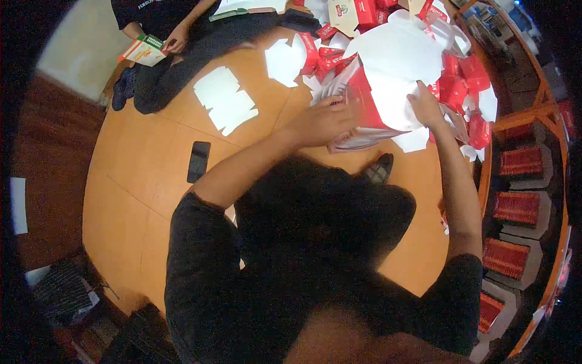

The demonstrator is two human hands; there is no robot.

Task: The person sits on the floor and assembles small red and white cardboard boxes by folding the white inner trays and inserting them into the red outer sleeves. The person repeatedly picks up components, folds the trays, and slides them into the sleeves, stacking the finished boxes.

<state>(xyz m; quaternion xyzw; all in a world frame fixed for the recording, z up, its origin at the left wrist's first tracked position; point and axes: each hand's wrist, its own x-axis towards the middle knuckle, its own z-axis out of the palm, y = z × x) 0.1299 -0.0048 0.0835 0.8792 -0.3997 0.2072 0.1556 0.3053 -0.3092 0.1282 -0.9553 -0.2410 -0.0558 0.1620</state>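
Observation:
A thick stack of flat cardboard box blanks (366,104), red and white, stands tilted in front of my crossed legs. My left hand (327,120) is closed round its left side, fingers over the edge. On the other side, my right hand (426,104) grips the stack at its white face (391,91), thumb lying on the white. Behind and to the right is a heap of red folded boxes (454,85), partly covered by a large white blank (394,45). Another white blank (282,62) lies just beyond my left hand.
A single white blank (225,99) and a black phone (198,162) lie on the wooden floor to my left. At the far left a co-worker's hand (177,39) holds a green-and-white carton (147,50). A wooden rail (533,115) and red-topped stacks (516,206) line the right.

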